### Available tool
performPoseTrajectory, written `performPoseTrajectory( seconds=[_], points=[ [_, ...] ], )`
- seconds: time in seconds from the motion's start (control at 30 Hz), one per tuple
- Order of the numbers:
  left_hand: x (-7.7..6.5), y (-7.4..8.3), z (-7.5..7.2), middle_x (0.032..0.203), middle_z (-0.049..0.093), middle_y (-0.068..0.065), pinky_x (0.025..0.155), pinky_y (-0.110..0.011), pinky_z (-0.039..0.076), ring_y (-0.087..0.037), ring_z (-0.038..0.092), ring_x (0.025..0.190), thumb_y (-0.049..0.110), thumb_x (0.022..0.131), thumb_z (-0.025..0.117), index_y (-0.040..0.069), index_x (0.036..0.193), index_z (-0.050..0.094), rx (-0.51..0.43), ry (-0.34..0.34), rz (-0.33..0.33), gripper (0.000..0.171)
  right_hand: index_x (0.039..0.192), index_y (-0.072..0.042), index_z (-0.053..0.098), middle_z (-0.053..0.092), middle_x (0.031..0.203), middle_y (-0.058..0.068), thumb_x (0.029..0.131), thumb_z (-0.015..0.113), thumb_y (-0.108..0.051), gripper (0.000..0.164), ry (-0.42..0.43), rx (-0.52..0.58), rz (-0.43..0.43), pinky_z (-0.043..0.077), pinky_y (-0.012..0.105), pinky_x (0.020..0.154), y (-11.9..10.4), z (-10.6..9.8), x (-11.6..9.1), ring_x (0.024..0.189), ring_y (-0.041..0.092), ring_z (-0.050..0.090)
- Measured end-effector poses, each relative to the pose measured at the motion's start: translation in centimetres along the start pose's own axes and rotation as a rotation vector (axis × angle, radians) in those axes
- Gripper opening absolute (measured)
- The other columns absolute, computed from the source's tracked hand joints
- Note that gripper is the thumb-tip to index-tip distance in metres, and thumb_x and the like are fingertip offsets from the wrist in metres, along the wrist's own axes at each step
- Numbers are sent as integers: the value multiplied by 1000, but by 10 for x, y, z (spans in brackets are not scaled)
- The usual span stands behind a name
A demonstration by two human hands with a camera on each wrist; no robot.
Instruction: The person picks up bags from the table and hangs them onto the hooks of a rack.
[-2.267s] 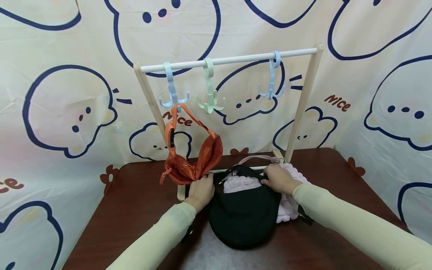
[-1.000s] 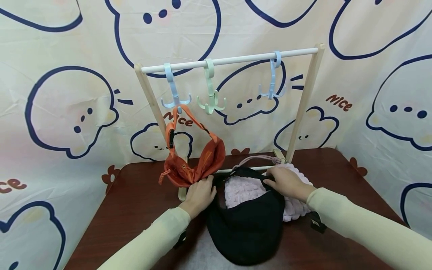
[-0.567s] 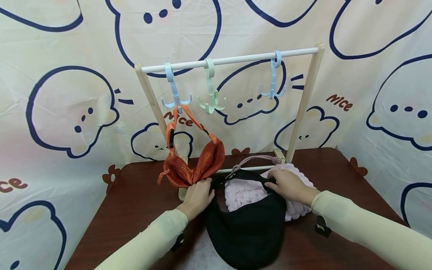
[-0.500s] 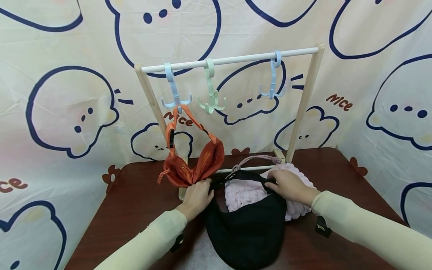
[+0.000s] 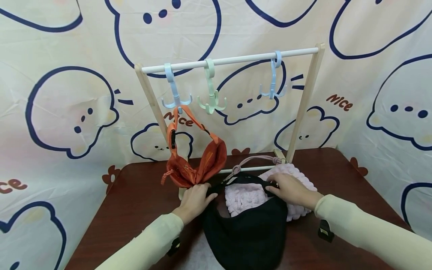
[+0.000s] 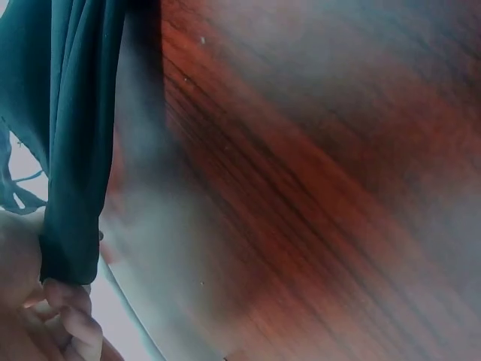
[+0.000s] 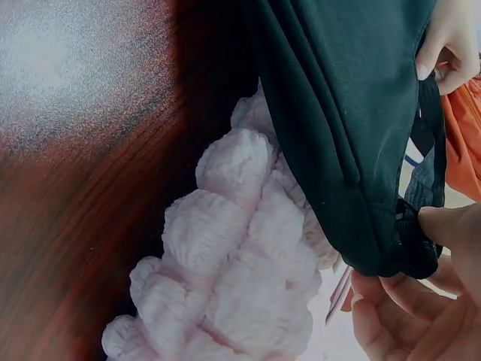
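While hands (image 5: 195, 199) (image 5: 293, 190) grip black bag (image 5: 248, 236), it reaches lower than before.

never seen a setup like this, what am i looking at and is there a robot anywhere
No robot shows here: these are a person's bare hands. The widest picture comes from a camera worn on the head, looking forward and down. The other two come from cameras on the left and right wrists, each close to that hand's work.

The left hand and right hand grip a black bag near its top, one on each side. Behind it, a pink bag lies on the table. Toward the back stands a rack carrying three hooks; an orange bag hangs from the left blue hook.
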State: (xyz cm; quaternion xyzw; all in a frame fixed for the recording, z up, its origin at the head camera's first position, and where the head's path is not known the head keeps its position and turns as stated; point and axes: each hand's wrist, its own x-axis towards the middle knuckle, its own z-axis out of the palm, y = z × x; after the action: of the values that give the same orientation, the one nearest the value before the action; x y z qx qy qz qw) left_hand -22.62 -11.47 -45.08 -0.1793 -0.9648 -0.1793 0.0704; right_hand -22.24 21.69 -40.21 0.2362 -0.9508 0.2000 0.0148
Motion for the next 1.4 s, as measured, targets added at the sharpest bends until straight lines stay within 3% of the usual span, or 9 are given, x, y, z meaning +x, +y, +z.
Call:
performPoseTrajectory(
  seconds=[0.43, 0.63, 0.9, 1.07, 1.2, 1.4],
  points=[
    [-10, -4, -2, 103, 75, -4, 68, -41, 54, -20, 71, 83, 31, 98, 67, 13, 110, 72, -72, -39, 6, 22, 110, -6, 71, 74, 104, 5, 98, 63, -17, 18, -25, 40, -1, 54, 42, 84, 3, 1, -4, 97, 18, 68],
    [-13, -4, -4, 103, 76, -6, 65, -38, 53, -18, 70, 79, 26, 98, 67, 12, 112, 72, -99, -44, 1, 21, 104, -8, 70, 70, 93, -1, 99, 60, -15, 13, -14, 73, -13, 50, 35, 77, 7, 3, -5, 85, 9, 62],
    [-15, -2, -8, 102, 76, -4, 60, -31, 47, -9, 61, 70, 20, 97, 67, 10, 114, 73, -142, -71, -8, 21, 97, -11, 65, 58, 79, -7, 103, 52, -10, 15, 6, 95, -5, 41, 28, 70, 10, 6, -7, 73, 7, 50],
    [-15, 0, -11, 107, 75, -5, 63, -32, 47, -10, 60, 72, 21, 98, 66, 10, 116, 73, -192, -104, -30, 22, 92, -14, 63, 53, 75, -7, 105, 53, -18, 17, -5, 121, -3, 39, 26, 67, 10, 6, -8, 69, 6, 47],
    [-15, 1, -14, 98, 75, -1, 63, -32, 47, -9, 60, 71, 23, 99, 66, 10, 115, 73, -221, -117, -34, 21, 94, -15, 66, 60, 78, -7, 101, 62, -28, 16, -22, 135, -6, 40, 25, 66, 11, 4, -8, 70, 5, 50],
    [-17, 1, -19, 75, 65, 8, 57, -27, 42, -6, 54, 61, 25, 99, 65, 15, 100, 73, -247, -117, -18, 13, 95, -14, 69, 66, 81, -9, 95, 70, -27, 13, -51, 127, -11, 43, 25, 68, 13, -1, -11, 71, 2, 53]
  ],
)
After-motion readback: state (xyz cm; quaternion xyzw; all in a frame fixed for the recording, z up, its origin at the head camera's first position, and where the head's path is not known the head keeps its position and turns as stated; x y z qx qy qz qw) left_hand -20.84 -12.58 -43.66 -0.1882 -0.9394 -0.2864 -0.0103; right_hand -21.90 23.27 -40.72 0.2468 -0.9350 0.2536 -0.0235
